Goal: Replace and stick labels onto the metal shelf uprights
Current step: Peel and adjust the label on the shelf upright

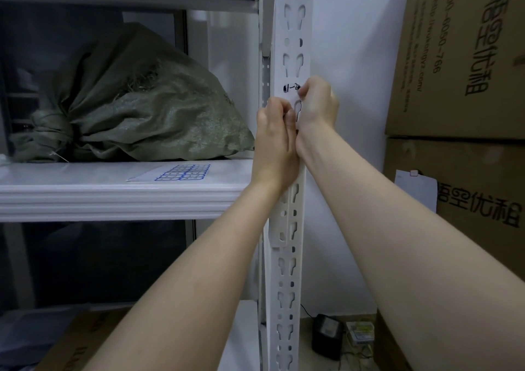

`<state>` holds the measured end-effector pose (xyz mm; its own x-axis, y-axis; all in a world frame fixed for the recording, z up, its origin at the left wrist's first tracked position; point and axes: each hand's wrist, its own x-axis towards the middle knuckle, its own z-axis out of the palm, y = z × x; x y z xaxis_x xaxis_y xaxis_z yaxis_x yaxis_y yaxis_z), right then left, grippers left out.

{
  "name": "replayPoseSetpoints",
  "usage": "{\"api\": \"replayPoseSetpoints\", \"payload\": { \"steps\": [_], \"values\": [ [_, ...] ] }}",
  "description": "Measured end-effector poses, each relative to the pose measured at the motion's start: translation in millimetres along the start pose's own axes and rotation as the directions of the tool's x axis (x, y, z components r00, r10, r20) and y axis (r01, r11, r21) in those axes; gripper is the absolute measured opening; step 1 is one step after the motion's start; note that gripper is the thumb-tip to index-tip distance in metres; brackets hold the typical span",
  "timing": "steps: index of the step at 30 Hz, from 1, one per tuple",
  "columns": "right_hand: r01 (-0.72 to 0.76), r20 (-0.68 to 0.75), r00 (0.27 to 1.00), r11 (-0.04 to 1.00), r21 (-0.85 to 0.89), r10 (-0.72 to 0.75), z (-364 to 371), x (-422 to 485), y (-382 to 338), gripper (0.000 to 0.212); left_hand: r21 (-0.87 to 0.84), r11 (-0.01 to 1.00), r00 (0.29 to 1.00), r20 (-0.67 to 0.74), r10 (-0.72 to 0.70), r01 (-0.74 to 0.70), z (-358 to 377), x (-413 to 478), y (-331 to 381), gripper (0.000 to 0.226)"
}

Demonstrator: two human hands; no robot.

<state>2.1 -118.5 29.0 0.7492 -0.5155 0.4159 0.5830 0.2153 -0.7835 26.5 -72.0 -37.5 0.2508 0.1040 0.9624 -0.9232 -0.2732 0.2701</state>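
A white label [290, 87] marked in black ink is seen on the front face of the white slotted upright [289, 271], above the level of the shelf [113, 200]. Its right end is pinched by the curled fingers of the right hand [317, 106], which lies just to the right of the label and partly over it. The left hand [274, 134] is placed just below and to the left of the label, its fingers curled round the upright's left edge and its thumb laid on the front face; the two hands are held close together. To the left of the upright, a label sheet [181, 171] printed with blue outlines is laid flat on the shelf, near its front edge. Farther back on the same shelf a green woven sack [136, 109] is lodged, tied shut at its left end; straw-like strands are shown at a gap in its top, and the rest of its contents is hidden. At the right, against the white wall, two brown cardboard boxes [454, 58] printed with black characters are stacked and closed, so their contents cannot be told
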Motion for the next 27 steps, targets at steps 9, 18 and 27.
{"api": "replayPoseSetpoints", "payload": {
  "steps": [9,18,27],
  "values": [
    [-0.020,0.065,0.998,1.000,0.002,0.020,-0.5,-1.7,-1.1,0.025,0.010,1.000,1.000,-0.001,-0.029,0.029,0.3,-0.5,1.4,0.012],
    [-0.044,0.115,0.993,0.999,0.022,0.042,-4.0,-5.4,-5.1,0.019,0.006,1.000,1.000,-0.012,-0.013,0.013,0.7,-0.2,1.0,0.012],
    [-0.089,0.097,0.992,0.993,0.076,0.082,-5.1,-3.8,-3.3,0.019,0.016,1.000,1.000,-0.016,-0.011,0.011,1.6,-0.4,-0.8,0.017]
  ]
}}
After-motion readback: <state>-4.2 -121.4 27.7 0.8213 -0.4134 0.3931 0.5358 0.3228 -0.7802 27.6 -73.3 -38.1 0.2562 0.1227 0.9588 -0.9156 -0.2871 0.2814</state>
